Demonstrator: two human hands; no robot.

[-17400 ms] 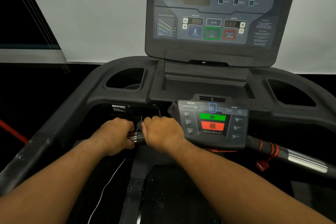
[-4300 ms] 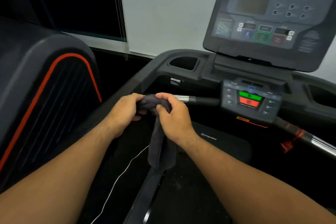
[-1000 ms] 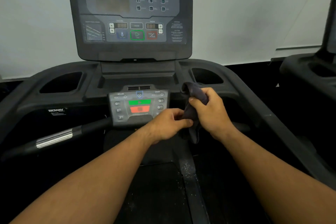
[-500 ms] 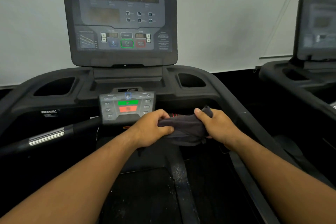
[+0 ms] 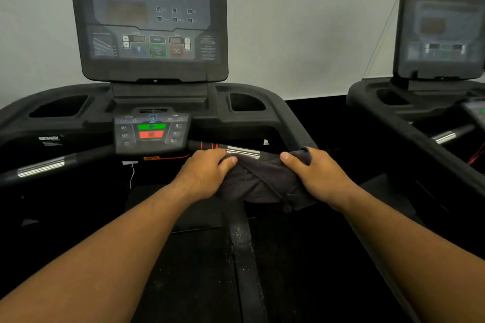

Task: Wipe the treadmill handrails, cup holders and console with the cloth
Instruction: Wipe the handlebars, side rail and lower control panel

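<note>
1. Gripping one end of the dark cloth (image 5: 262,181), the left hand (image 5: 207,176) closes its fingers over it just below the right front handrail (image 5: 242,152).
2. The right hand (image 5: 315,178) clutches the cloth's other end, thumb on top.
3. The cloth sags between both hands, touching the handrail's chrome section.
4. The console (image 5: 149,21) stands above, cup holders (image 5: 246,102) flanking it.
5. A second treadmill (image 5: 441,34) stands at right.

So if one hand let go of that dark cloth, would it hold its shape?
Probably not. The cloth sags and creases between the left hand and right hand, so it looks floppy. It bunches easily, so likely light too.
</note>
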